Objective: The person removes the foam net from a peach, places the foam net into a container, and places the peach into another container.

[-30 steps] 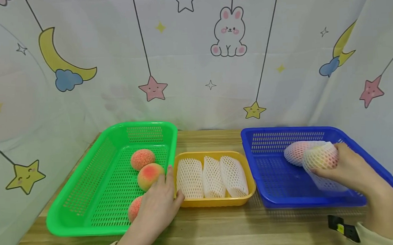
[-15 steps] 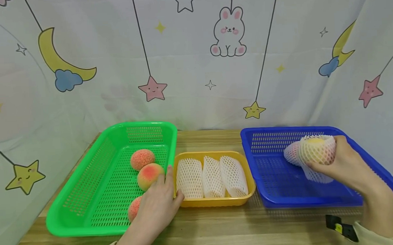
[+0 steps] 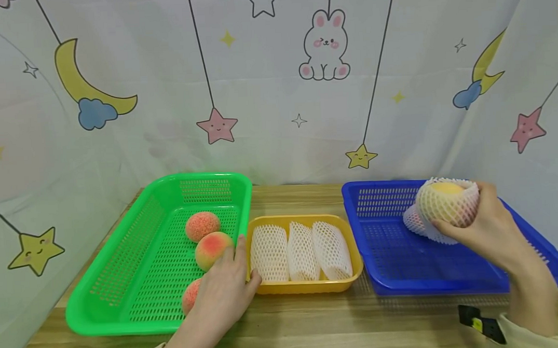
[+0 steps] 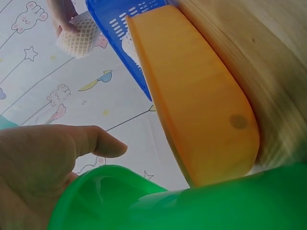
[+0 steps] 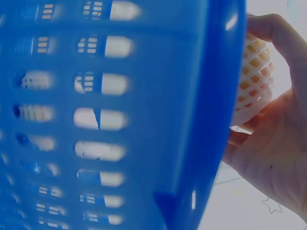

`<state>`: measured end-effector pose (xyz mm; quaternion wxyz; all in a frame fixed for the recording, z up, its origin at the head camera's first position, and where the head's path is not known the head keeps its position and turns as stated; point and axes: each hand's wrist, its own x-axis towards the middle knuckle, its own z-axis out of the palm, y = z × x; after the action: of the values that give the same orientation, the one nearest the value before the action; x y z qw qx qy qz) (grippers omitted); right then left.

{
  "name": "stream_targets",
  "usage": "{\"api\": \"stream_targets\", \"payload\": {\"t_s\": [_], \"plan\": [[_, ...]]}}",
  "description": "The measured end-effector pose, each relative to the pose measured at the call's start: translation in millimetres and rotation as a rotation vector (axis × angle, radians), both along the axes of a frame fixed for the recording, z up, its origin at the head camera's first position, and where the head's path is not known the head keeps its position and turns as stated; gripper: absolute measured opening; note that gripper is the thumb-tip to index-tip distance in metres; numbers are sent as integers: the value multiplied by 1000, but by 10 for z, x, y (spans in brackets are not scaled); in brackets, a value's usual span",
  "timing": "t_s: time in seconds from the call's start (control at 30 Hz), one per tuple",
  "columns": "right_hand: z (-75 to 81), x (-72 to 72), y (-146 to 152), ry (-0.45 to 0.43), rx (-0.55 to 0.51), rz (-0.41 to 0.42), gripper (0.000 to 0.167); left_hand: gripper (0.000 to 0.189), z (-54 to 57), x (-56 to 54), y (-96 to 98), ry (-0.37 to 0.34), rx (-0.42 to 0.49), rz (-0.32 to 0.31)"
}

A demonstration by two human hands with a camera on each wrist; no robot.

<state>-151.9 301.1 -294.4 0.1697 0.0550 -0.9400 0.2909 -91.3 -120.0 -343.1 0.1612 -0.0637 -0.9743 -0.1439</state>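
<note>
Green basket (image 3: 127,328): three bare peaches (image 3: 214,249), which we judge left to do.
Yellow tray (image 3: 307,287): three unused nets (image 3: 269,253).
Blue basket (image 3: 433,289): at least one wrapped peach (image 3: 413,221), apparently done.
Right hand (image 3: 492,229): grips our netted peach (image 3: 444,211) above the blue basket, between thumb in front and half-hidden fingers.
Left hand (image 3: 225,285): relaxed on the green rim; peach contact, we cannot tell.
</note>
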Motion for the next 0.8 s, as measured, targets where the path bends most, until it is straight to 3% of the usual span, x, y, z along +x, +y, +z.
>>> {"api": "stream_targets", "payload": {"t_s": [0.2,0.37,0.53,0.8], "plan": [[17,-19,-143,75,-12,1,101,64,4,4,-4,7,-8,-1],[14,-74,-252,138,8,44,90,65,14,-4,0,-12,-1,8],[-2,-90,-340,145,9,63,87,65,19,-6,-2,-28,0,11],[27,-48,-497,151,-26,14,87,65,27,5,2,-40,-16,18]]}}
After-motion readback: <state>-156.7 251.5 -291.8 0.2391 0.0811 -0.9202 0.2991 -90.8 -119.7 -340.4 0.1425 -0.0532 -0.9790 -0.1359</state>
